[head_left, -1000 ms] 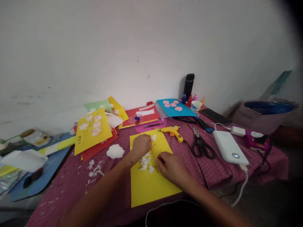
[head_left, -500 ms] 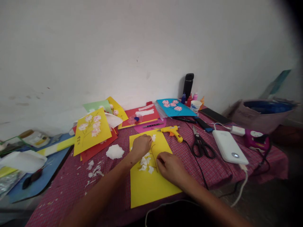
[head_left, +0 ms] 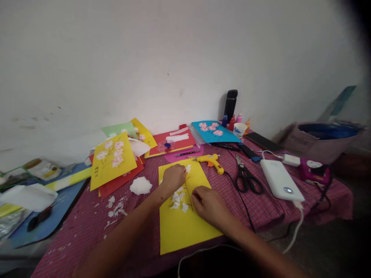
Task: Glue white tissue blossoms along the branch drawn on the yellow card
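A yellow sheet of paper lies in front of me, with a thin brown branch drawn on it. Several torn white paper pieces sit along that branch. Over the sheet's upper part, my left hand is closed, its fingertips hidden beside a white paper bit. Curled on the right side of the sheet, my right hand rests near the branch, and its fingers are tucked out of sight. A white paper wad and torn scraps lie left of the sheet.
Right of the sheet are a yellow glue gun with a black cord, scissors and a white power bank. Flower cards pile up at the left. Behind stand a paper cup, paint bottles and a black flask.
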A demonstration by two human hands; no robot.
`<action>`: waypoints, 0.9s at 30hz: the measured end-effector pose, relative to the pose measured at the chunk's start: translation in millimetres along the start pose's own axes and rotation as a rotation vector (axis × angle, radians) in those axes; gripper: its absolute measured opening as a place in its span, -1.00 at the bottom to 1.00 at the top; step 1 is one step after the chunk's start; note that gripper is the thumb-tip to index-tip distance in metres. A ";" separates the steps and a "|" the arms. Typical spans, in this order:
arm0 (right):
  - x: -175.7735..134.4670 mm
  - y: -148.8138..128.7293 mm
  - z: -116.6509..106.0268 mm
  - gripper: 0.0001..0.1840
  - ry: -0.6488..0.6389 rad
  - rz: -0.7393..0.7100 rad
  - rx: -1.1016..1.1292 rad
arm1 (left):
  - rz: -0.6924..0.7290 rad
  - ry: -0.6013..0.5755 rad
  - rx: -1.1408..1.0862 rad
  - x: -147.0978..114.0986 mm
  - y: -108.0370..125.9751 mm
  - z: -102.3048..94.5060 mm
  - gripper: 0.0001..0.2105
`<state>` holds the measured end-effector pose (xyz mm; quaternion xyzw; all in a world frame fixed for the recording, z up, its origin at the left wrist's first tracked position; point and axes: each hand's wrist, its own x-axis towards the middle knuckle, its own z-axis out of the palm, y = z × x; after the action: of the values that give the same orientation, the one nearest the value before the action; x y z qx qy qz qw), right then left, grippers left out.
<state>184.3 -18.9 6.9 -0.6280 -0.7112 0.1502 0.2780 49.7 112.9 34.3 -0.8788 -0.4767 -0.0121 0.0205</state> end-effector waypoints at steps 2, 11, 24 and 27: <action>0.0 -0.4 -0.3 -0.82 -0.002 0.003 0.002 | -0.003 -0.003 -0.005 0.4 0.0 -0.2 -0.71; 0.2 -0.2 0.1 -0.83 0.009 -0.002 0.012 | 0.004 0.006 -0.044 -3.5 -5.6 -0.4 -0.80; 0.2 -1.3 -0.2 -0.82 0.002 0.016 -0.005 | 0.110 0.072 -0.099 -16.0 -12.5 -5.7 -0.75; 0.3 -0.7 0.9 -0.82 0.006 0.012 -0.014 | 0.195 0.061 -0.076 -16.9 -11.4 -3.8 -0.69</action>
<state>183.2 -18.6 6.6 -0.6346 -0.7077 0.1447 0.2748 31.0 104.8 37.8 -0.9203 -0.3874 -0.0550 0.0026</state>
